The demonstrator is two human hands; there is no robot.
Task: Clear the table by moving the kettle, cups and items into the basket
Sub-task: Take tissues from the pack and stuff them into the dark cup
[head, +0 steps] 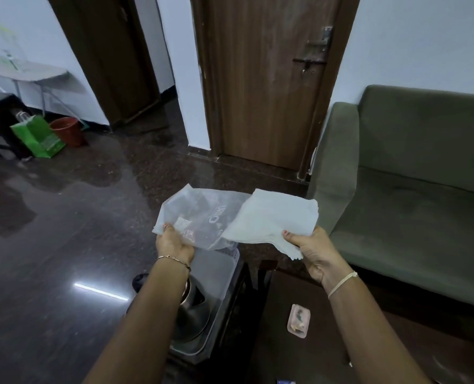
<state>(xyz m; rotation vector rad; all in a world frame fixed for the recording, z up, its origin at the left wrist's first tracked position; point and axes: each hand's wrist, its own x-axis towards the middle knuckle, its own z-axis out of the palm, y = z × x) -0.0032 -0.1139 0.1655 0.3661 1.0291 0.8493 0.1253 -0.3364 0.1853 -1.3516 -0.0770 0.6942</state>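
Note:
My left hand (173,242) grips a clear plastic bag (200,214) with printed lettering, held up above the basket. My right hand (309,250) pinches a stack of white paper napkins (272,217), whose edge overlaps the mouth of the bag. Below my left forearm sits the translucent grey basket (222,270), with a dark metal kettle (191,309) lying inside it, partly hidden by my arm. The dark brown table (299,356) is at the lower right, and a small pink plastic tray (299,318) with something dark in it lies on it.
A green sofa (413,195) stands to the right of the table. A brown door (266,79) is straight ahead. Far left on the glossy dark floor are a green paper bag (37,138), a red bucket (67,130) and a small white table (31,73).

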